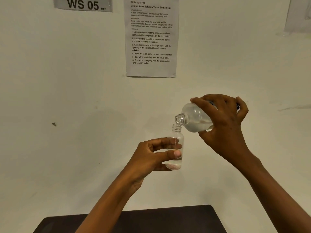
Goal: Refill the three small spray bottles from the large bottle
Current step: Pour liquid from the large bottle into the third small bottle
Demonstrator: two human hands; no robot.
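My left hand (152,157) holds a small clear bottle (177,137) upright in the air, its cap off and a little liquid at its bottom. My right hand (223,120) grips the large clear bottle (193,118), tipped to the left with its open threaded neck right over the small bottle's mouth. A thin stream of clear liquid runs down inside the small bottle. The large bottle is partly full. No other small bottles or caps are in view.
A dark table top (168,219) shows at the bottom edge, below both arms. Behind is a pale wall with a printed instruction sheet (151,37) and a "WS 05" sign (83,5).
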